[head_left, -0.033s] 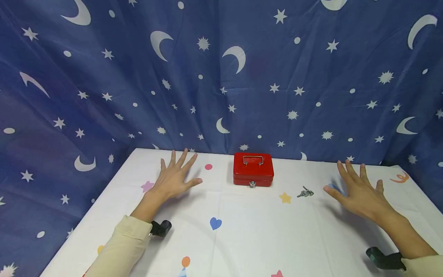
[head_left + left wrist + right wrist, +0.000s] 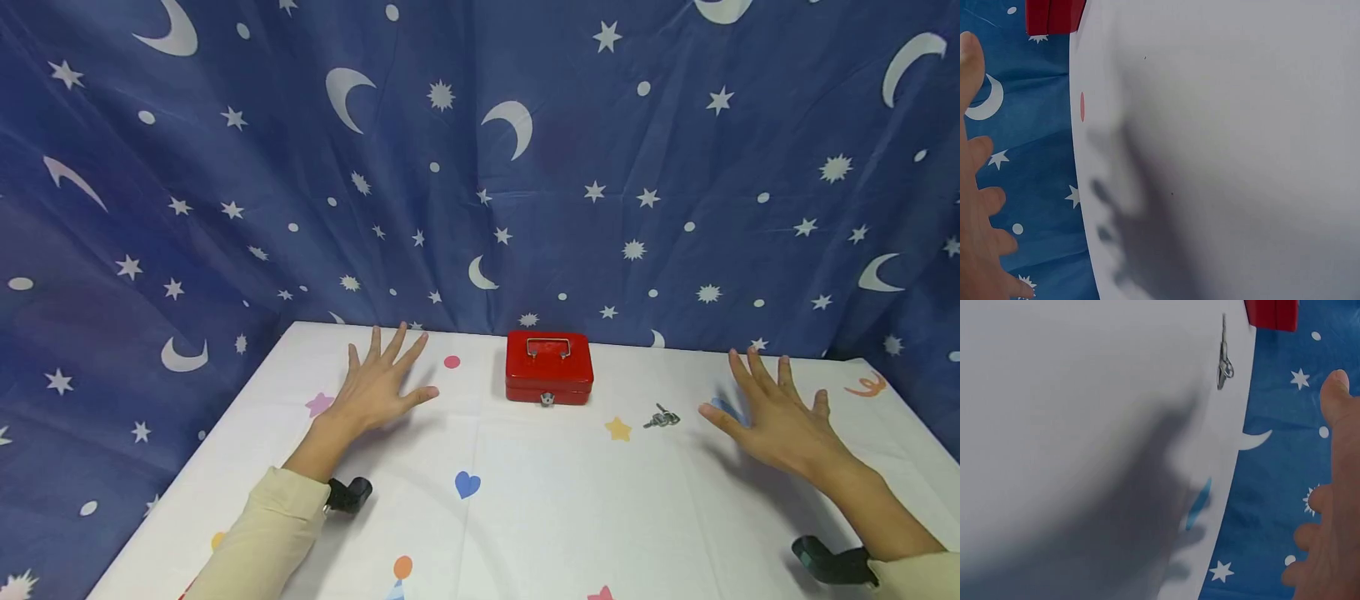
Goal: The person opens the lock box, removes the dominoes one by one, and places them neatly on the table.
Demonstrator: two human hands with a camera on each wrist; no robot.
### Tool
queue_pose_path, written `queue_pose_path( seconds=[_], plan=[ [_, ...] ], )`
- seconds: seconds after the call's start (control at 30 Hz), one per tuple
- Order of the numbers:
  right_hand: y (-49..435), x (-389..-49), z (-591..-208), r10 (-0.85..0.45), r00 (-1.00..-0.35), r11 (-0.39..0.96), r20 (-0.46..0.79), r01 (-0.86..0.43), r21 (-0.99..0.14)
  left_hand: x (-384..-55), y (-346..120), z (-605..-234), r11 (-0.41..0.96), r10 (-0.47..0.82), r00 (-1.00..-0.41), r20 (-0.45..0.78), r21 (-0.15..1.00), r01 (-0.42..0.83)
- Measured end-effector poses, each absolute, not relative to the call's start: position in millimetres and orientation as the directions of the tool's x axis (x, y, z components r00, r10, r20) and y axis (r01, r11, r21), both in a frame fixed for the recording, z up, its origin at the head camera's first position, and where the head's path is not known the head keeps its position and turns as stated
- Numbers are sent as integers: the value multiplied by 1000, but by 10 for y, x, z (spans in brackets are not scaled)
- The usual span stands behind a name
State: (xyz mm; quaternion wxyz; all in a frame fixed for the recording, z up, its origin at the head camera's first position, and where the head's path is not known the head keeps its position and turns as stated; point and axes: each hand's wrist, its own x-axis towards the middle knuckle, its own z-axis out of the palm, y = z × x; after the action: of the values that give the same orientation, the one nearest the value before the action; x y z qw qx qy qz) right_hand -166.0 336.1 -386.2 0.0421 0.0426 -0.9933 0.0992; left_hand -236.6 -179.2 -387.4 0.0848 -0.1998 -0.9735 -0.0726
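Observation:
A red metal cash box [image 2: 549, 367] stands near the back edge of the table, its lid down. It has a wire handle on top and a silver lock on its front. To its right lies a small bunch of silver keys [image 2: 662, 417], which also shows in the right wrist view as keys [image 2: 1224, 362] on a ring. My left hand [image 2: 378, 392] hovers over the table left of the box, fingers spread, holding nothing. My right hand [image 2: 783, 425] is held up to the right of the keys, fingers spread wide and likewise holding nothing. Each hand casts a shadow on the cloth.
A white tablecloth [image 2: 570, 517] printed with colourful shapes covers the table. Right behind the table's back edge hangs a dark blue curtain [image 2: 420, 275] with moons and stars. A black wrist camera mount [image 2: 348, 495] juts out below the left wrist, another mount [image 2: 832, 560] below the right.
My right hand has shifted very slightly to the left. The left hand, the cash box and the keys stay where they were.

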Motion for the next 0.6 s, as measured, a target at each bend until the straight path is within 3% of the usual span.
queue_pose_path(
  seconds=[0.6],
  plan=[
    [3393, -1608, -3843, -75, -995, 975, 69, -87, -203, -2392, -1718, -3872, 900, 386, -903, 189, 138, 414]
  ],
)
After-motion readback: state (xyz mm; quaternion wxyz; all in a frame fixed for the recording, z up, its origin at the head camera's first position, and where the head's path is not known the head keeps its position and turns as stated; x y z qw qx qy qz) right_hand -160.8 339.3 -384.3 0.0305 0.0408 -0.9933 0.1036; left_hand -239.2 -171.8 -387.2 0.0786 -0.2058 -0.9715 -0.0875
